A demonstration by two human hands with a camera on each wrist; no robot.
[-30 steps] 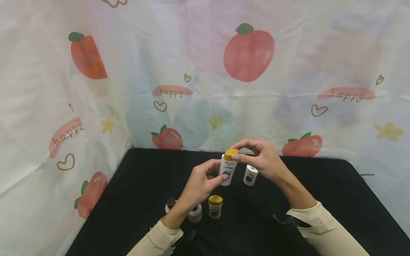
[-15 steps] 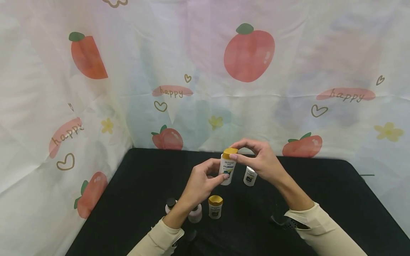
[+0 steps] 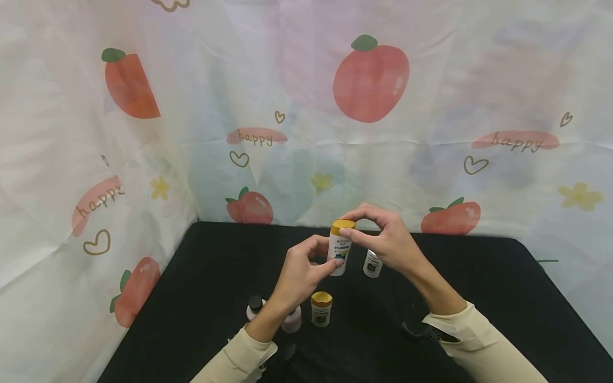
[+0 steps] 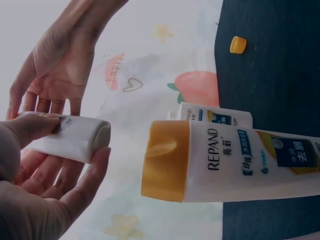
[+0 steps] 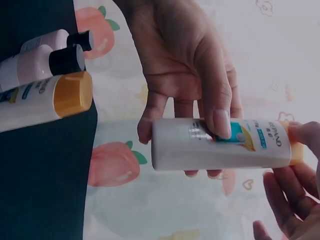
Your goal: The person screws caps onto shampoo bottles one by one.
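A white shampoo bottle with a golden-yellow cap is held upright above the table. My left hand grips its body, thumb across the front label. From the right, my right hand pinches the cap between thumb and fingers. In the right wrist view, the cap sits on the end of the bottle, partly covered by the right fingers. Below the hands stands another gold-capped shampoo bottle. Behind it, partly behind the right hand, is a white bottle with no yellow cap on it.
A loose yellow cap lies on the black table. Two pinkish bottles with black caps, one a pale bottle, stand near my left forearm, partly hidden by it in the head view. A patterned fabric curtain rises behind the table.
My right hand and the cap have shifted slightly left and up, and the bottle now stands straighter. My left hand keeps its grip, almost unmoved.
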